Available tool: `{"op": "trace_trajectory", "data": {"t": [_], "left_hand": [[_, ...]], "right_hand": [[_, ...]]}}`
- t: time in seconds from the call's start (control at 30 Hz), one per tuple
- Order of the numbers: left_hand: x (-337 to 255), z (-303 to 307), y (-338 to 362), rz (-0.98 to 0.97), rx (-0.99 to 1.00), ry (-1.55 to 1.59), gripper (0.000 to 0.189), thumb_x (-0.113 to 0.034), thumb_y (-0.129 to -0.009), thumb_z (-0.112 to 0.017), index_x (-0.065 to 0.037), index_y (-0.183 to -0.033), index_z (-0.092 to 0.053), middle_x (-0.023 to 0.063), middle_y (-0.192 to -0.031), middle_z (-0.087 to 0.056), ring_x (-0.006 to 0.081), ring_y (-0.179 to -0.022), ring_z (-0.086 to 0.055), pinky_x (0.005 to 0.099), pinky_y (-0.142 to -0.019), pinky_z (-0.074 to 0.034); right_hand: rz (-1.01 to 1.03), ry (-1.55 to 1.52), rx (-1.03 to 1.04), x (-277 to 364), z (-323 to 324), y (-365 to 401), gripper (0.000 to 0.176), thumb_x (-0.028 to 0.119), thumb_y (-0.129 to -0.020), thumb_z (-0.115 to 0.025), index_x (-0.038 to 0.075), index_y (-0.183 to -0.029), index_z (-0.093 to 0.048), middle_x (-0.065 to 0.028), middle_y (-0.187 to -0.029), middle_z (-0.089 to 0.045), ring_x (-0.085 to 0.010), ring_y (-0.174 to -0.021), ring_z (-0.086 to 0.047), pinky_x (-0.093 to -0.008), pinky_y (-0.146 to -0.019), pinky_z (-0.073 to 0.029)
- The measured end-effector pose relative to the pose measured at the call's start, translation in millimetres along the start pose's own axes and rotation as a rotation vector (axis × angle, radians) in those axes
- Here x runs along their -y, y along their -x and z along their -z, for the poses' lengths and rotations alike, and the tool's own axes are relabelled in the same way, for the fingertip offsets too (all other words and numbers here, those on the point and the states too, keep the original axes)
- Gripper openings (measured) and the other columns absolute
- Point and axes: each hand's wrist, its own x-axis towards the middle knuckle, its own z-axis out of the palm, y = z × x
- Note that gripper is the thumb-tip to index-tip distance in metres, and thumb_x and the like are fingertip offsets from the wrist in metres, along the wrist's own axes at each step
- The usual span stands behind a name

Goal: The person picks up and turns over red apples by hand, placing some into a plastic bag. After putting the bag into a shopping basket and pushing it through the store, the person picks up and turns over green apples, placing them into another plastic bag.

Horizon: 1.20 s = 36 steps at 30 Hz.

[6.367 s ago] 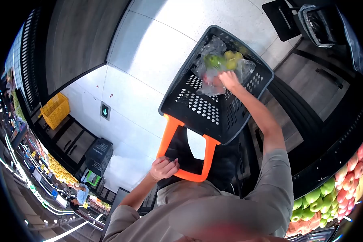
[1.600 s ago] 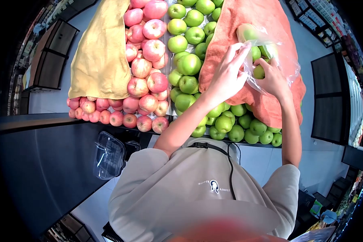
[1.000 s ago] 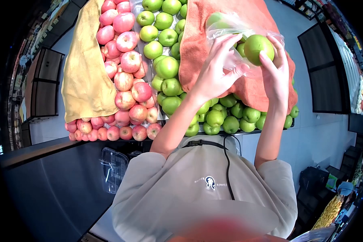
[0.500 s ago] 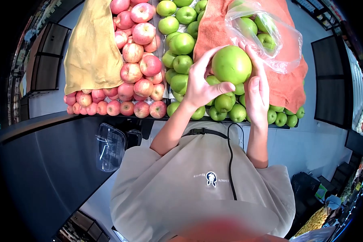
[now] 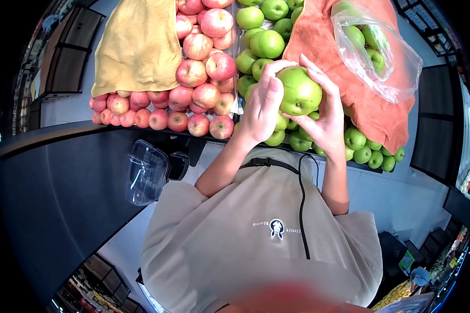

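Beside the red apples [image 5: 198, 47], an orange cloth [image 5: 371, 104] bears bagged apples [image 5: 375, 58].

Above the orange cloth [image 5: 378, 119], the near end is passable; 1 plastic bag [image 5: 400, 72] blocks beyond.

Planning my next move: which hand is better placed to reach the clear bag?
Right, I'd say: the right hand is nearer the clear bag, which lies on the orange cloth to its right. The left hand, farther off, could probably hold the green apple.
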Motion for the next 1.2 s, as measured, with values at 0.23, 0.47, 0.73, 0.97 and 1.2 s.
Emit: {"op": "trace_trajectory", "data": {"t": [0.23,0.47,0.73,0.97,1.2], "left_hand": [[15,7,2,-0.209,0.098,-0.147,0.061,-0.040,-0.101,-0.048,0.003,-0.143,-0.037,0.0200,-0.138,-0.046,0.0332,-0.128,-0.047,0.0387,-0.106,-0.038],[23,10,0,-0.174,0.045,0.069,0.084,-0.035,-0.082,-0.078,0.002,-0.144,-0.036,0.0168,-0.141,-0.046,0.0282,-0.130,-0.047,0.0382,-0.108,-0.039],[38,21,-5,-0.208,0.207,0.063,0.108,-0.033,-0.073,-0.087,0.005,-0.150,-0.022,0.0201,-0.149,-0.036,0.0290,-0.138,-0.038,0.0404,-0.113,-0.033],[50,28,-18,-0.384,0.076,-0.240,0.093,-0.027,-0.075,-0.085,0.003,-0.146,-0.033,0.0196,-0.144,-0.044,0.0317,-0.133,-0.044,0.0416,-0.110,-0.038],[63,63,-124,-0.307,-0.185,-0.697,0.076,-0.023,-0.068,-0.088,-0.002,-0.132,-0.053,0.0162,-0.125,-0.059,0.0312,-0.114,-0.060,0.0393,-0.095,-0.051]], "right_hand": [[-0.089,0.293,-0.033,11,-2,-3,0.086,0.001,-0.066,-0.081,0.004,-0.144,-0.042,-0.0184,-0.146,-0.046,-0.0359,-0.134,-0.046,-0.0431,-0.109,-0.041],[-0.149,0.257,-0.122,-4,-11,3,0.085,0.019,-0.070,-0.087,0.005,-0.139,-0.039,-0.0151,-0.134,-0.056,-0.0314,-0.120,-0.059,-0.0416,-0.101,-0.048],[-0.397,-0.341,-0.152,-27,-31,28,0.099,0.059,-0.076,-0.075,0.000,-0.144,-0.033,-0.0126,-0.139,-0.048,-0.0229,-0.128,-0.048,-0.0370,-0.106,-0.040],[-0.570,-0.240,0.054,-31,-9,23,0.061,0.040,-0.103,-0.046,-0.003,-0.145,-0.035,-0.0159,-0.145,-0.043,-0.0286,-0.134,-0.043,-0.0414,-0.112,-0.035],[-0.287,0.089,-0.307,31,55,-10,0.020,0.002,-0.097,-0.056,-0.007,-0.113,-0.065,-0.0141,-0.112,-0.066,-0.0169,-0.101,-0.066,-0.0296,-0.092,-0.052]]}}
